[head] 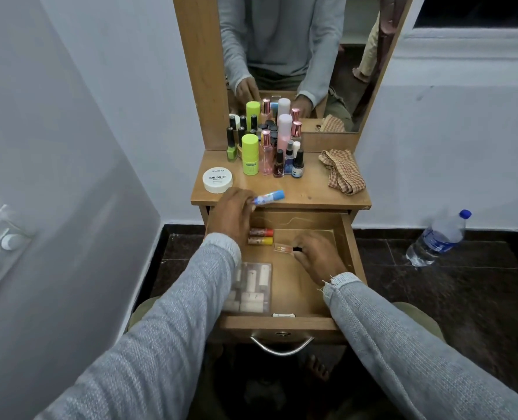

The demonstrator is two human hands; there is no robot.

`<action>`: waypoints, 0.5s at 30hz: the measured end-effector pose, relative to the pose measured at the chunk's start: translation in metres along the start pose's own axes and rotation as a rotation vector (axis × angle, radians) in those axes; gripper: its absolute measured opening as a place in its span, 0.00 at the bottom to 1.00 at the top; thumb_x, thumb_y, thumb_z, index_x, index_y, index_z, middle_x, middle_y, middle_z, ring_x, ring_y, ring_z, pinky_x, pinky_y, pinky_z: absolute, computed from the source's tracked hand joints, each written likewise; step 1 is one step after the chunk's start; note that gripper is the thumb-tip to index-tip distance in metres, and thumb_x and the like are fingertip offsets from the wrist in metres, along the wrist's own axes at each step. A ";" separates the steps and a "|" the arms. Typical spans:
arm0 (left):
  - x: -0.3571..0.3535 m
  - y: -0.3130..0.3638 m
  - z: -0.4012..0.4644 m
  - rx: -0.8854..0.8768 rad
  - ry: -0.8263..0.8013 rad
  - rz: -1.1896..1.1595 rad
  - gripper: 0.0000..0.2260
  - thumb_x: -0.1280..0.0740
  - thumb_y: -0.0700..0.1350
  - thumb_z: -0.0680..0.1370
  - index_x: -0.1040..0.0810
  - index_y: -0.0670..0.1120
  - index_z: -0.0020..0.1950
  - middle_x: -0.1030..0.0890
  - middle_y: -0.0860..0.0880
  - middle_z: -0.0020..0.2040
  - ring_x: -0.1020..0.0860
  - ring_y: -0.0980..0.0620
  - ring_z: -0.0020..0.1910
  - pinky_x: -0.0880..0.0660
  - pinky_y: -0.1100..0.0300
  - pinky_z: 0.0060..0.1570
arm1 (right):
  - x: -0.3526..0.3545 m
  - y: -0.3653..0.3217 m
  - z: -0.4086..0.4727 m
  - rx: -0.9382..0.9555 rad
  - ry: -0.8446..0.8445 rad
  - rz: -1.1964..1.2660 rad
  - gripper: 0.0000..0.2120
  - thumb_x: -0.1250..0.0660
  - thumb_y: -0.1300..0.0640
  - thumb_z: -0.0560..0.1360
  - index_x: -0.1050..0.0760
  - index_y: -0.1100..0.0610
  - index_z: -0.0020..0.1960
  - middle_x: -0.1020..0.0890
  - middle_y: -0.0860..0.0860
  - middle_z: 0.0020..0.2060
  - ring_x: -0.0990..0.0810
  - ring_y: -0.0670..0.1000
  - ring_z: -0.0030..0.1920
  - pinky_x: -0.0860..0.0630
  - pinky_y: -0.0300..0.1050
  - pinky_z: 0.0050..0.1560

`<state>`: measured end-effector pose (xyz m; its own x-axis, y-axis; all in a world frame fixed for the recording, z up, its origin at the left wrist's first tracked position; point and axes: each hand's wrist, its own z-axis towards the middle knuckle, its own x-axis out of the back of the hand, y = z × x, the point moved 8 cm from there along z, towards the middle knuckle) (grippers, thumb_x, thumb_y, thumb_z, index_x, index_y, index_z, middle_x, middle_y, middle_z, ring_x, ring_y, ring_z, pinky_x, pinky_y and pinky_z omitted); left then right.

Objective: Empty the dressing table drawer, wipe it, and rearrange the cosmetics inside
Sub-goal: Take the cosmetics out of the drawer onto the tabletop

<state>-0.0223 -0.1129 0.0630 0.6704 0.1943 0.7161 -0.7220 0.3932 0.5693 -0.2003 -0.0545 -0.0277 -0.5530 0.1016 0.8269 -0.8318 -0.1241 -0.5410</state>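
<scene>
The wooden drawer (350, 256) is pulled out below the dressing table top (312, 192). My left hand (232, 215) hovers over its back left corner and grips a small blue-capped tube (269, 197). My right hand (319, 256) is inside the drawer and pinches a small clear bottle with a black cap (285, 248). Two small tubes, one with a red cap (262, 232) and one with a yellow cap (262, 241), lie side by side on the drawer floor. A clear box of white tubes (253, 287) sits in the drawer's front left.
Several nail polish and cosmetic bottles (265, 153) stand at the back of the table top before the mirror (288, 56). A white nail polish remover tub (217, 179) sits at the left and a checked cloth (342, 171) at the right. A water bottle (439, 237) stands on the dark floor.
</scene>
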 end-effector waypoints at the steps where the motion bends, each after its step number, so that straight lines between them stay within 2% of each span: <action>1: 0.000 0.002 0.009 0.020 -0.008 0.013 0.10 0.36 0.35 0.77 0.21 0.44 0.57 0.23 0.50 0.51 0.26 0.52 0.49 0.29 0.60 0.54 | 0.003 -0.004 0.000 0.012 0.016 0.002 0.07 0.29 0.63 0.72 0.21 0.59 0.49 0.22 0.50 0.45 0.26 0.48 0.45 0.31 0.40 0.46; 5: -0.013 0.002 0.039 0.057 -0.111 0.126 0.12 0.36 0.35 0.77 0.21 0.44 0.58 0.22 0.45 0.56 0.25 0.47 0.54 0.30 0.58 0.56 | 0.019 -0.016 0.004 0.064 0.087 -0.004 0.05 0.29 0.62 0.72 0.22 0.60 0.48 0.22 0.52 0.45 0.25 0.49 0.43 0.26 0.45 0.44; 8: -0.025 -0.003 0.050 0.100 -0.177 0.172 0.11 0.34 0.36 0.77 0.21 0.44 0.58 0.22 0.44 0.55 0.24 0.46 0.53 0.29 0.57 0.55 | 0.034 -0.024 0.007 0.126 0.146 0.035 0.06 0.28 0.63 0.71 0.22 0.58 0.47 0.22 0.51 0.44 0.25 0.47 0.43 0.26 0.43 0.43; 12: -0.030 -0.004 0.062 0.154 -0.179 0.188 0.11 0.34 0.38 0.77 0.21 0.43 0.59 0.22 0.44 0.56 0.24 0.46 0.53 0.27 0.54 0.56 | 0.046 -0.024 0.012 0.136 0.170 0.026 0.06 0.28 0.62 0.72 0.21 0.57 0.48 0.21 0.51 0.44 0.25 0.47 0.43 0.28 0.39 0.44; 15: -0.029 -0.003 0.066 0.184 -0.137 0.147 0.12 0.33 0.37 0.76 0.22 0.44 0.59 0.23 0.44 0.59 0.24 0.45 0.56 0.28 0.53 0.58 | 0.046 -0.022 0.017 0.125 0.156 -0.004 0.06 0.29 0.61 0.72 0.22 0.56 0.48 0.22 0.50 0.45 0.25 0.47 0.43 0.27 0.41 0.44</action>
<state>-0.0510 -0.1796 0.0670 0.5360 0.1086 0.8372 -0.8371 0.1973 0.5103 -0.2066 -0.0637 0.0243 -0.5588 0.2531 0.7897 -0.8268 -0.2436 -0.5070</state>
